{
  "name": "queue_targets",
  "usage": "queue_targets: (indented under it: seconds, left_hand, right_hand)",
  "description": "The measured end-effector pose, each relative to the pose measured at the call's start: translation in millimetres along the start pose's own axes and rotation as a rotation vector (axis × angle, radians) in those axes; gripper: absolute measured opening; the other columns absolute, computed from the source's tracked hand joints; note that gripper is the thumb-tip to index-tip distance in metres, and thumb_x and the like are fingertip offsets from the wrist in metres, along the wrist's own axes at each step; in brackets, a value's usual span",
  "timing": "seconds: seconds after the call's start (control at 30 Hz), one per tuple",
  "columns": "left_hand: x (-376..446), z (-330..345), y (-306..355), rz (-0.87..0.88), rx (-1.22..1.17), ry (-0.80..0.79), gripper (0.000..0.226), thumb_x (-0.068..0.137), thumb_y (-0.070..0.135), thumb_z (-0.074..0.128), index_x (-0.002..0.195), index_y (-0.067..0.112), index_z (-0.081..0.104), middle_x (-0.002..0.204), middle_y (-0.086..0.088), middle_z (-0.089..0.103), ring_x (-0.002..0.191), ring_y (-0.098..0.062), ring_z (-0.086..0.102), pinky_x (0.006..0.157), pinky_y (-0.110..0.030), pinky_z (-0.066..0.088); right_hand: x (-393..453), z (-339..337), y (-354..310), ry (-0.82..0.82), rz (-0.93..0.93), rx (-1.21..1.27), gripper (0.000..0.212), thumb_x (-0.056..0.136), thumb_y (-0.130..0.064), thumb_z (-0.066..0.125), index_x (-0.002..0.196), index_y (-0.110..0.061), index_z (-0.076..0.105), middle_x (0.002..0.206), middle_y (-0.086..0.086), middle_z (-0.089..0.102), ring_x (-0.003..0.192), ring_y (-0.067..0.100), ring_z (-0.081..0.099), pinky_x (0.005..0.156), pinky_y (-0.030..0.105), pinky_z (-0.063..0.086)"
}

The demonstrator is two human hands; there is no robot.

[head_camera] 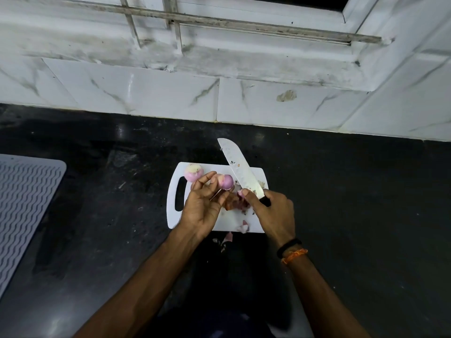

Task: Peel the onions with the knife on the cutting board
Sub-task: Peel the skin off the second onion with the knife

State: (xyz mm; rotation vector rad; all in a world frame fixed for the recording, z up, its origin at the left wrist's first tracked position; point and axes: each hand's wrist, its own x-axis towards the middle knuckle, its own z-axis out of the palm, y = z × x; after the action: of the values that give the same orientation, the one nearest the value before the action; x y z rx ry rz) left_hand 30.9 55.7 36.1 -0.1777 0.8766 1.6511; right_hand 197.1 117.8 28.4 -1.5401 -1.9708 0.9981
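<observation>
Now onion (225,181) at left fingers (211,176)

A single head-worn wide-angle camera looks steeply down and forward over both forearms, close above a small white plastic cutting board (219,223) on a black stone counter (353,191), facing a white marble-patterned tiled wall (146,91) beyond.

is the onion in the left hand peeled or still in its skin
Mostly peeled: the onion in the left hand shows smooth pink flesh.
</observation>
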Motion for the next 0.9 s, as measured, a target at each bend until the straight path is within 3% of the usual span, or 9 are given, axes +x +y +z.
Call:
queue_targets:
  seconds: [0.1, 0.27, 0.37, 0.43, 0.53, 0.67, 0.77, 0.9]
  left_hand:
    - [0, -2, 0, 0.005, -0.016, -0.007, 0.05, 0.085, -0.004, 0.059, 0.133, 0.003, 0.052, 0.105, -0.015, 0.069, 0.105, -0.033, 0.068, 0.094, -0.047, 0.056]
    - [2, -5, -2, 0.018, 0.002, -0.027, 0.061, 0.077, -0.009, 0.061, 0.136, 0.003, 0.049, 0.138, -0.029, 0.051, 0.113, -0.035, 0.06, 0.1, -0.049, 0.051]
    - [4, -7, -3, 0.033, 0.031, -0.04, 0.057, 0.081, -0.02, 0.054, 0.134, 0.002, 0.05, 0.129, -0.022, 0.056, 0.1, -0.026, 0.069, 0.099, -0.043, 0.051]
    - [4, -9, -4, 0.046, 0.068, -0.05, 0.058, 0.084, -0.023, 0.05, 0.138, -0.002, 0.048, 0.124, -0.017, 0.061, 0.094, -0.023, 0.073, 0.098, -0.04, 0.052]
    - [3, -10, -4, 0.057, 0.114, -0.064, 0.058, 0.083, -0.022, 0.053, 0.139, -0.004, 0.047, 0.128, -0.019, 0.062, 0.103, -0.027, 0.07, 0.095, -0.037, 0.056]
    - [0, -11, -2, 0.037, 0.149, -0.103, 0.063, 0.075, -0.017, 0.063, 0.135, -0.003, 0.052, 0.134, -0.022, 0.06, 0.109, -0.033, 0.067, 0.098, -0.045, 0.053]
    - [0, -11, -3, 0.031, 0.186, -0.118, 0.06, 0.076, -0.016, 0.066, 0.133, -0.005, 0.053, 0.134, -0.026, 0.059, 0.109, -0.036, 0.067, 0.095, -0.049, 0.055]
    - [-2, -6, -6, 0.025, 0.144, -0.091, 0.06, 0.078, -0.011, 0.069, 0.134, -0.011, 0.048, 0.127, -0.027, 0.06, 0.108, -0.036, 0.068, 0.088, -0.046, 0.058]
  right_hand:
    - [6, 4, 2, -0.03, 0.023, -0.034, 0.052, 0.083, -0.063, 0.066, 0.104, -0.016, 0.074, 0.079, -0.01, 0.07, 0.073, 0.006, 0.065, 0.06, 0.018, 0.04]
    - [7, 3, -7, -0.056, 0.017, -0.059, 0.042, 0.086, -0.063, 0.061, 0.088, -0.022, 0.072, 0.071, -0.012, 0.066, 0.076, 0.016, 0.065, 0.063, 0.029, 0.045]
    - [7, 5, -10, -0.056, 0.024, -0.087, 0.058, 0.083, -0.074, 0.051, 0.099, -0.023, 0.073, 0.079, -0.01, 0.069, 0.081, 0.016, 0.065, 0.066, 0.035, 0.054]
    - [7, 6, -11, -0.051, 0.01, -0.102, 0.055, 0.087, -0.07, 0.054, 0.105, -0.022, 0.073, 0.082, -0.01, 0.07, 0.079, 0.012, 0.065, 0.064, 0.03, 0.053]
    - [6, 5, -13, -0.03, -0.055, -0.122, 0.048, 0.091, -0.061, 0.057, 0.106, -0.019, 0.074, 0.08, -0.013, 0.07, 0.072, 0.008, 0.065, 0.061, 0.026, 0.053]
    - [4, 4, -19, -0.013, -0.127, -0.128, 0.048, 0.091, -0.06, 0.057, 0.105, -0.018, 0.075, 0.077, -0.009, 0.071, 0.065, 0.007, 0.064, 0.058, 0.028, 0.052]
    - [4, 5, -21, -0.01, -0.143, -0.124, 0.049, 0.09, -0.063, 0.057, 0.099, -0.019, 0.075, 0.063, -0.018, 0.06, 0.058, 0.005, 0.06, 0.051, 0.018, 0.039]
    - [2, 9, -26, 0.02, -0.151, -0.132, 0.055, 0.086, -0.073, 0.051, 0.087, -0.023, 0.075, 0.052, -0.015, 0.054, 0.051, 0.005, 0.056, 0.048, 0.013, 0.029]
